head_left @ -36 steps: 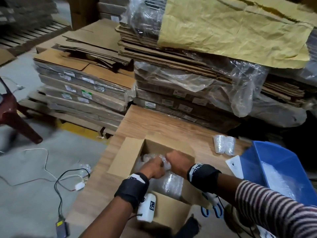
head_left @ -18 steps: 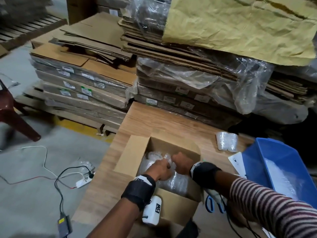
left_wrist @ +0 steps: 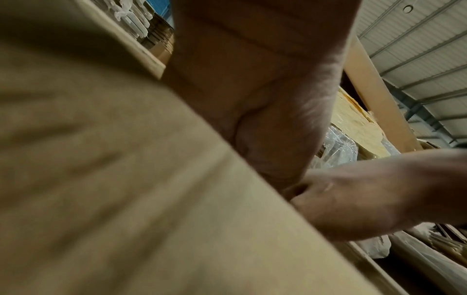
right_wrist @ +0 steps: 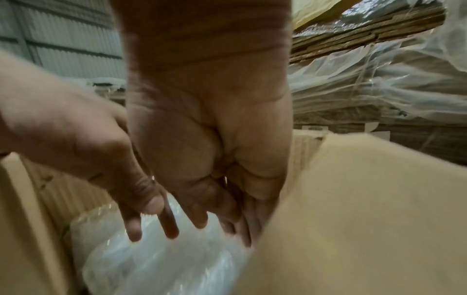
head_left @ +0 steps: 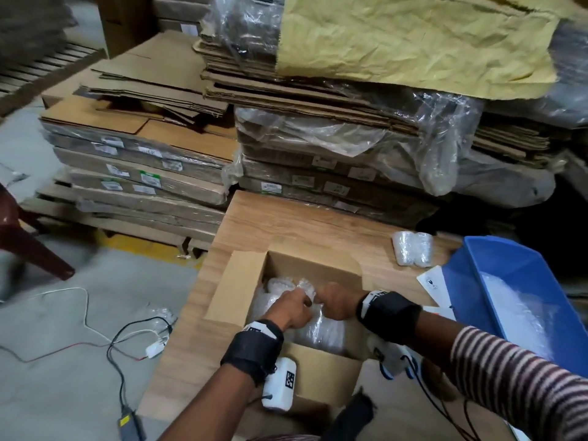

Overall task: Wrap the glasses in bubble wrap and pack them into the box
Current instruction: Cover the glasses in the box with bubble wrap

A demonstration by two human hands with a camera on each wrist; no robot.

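Bubble-wrapped glasses [head_left: 313, 326] sit down in the cardboard box [head_left: 235, 288] on the counter [head_left: 286, 224], and over the last second both hands have barely shifted, left hand [head_left: 291, 308] and right hand [head_left: 337, 302] fingers [right_wrist: 169, 225] spread, still tucking bundles in, so packing's nearly there.

Your head camera looked steeply down from above; both wrist cameras sat close inside the box [head_left: 313, 261], each sharing the opposite hand.
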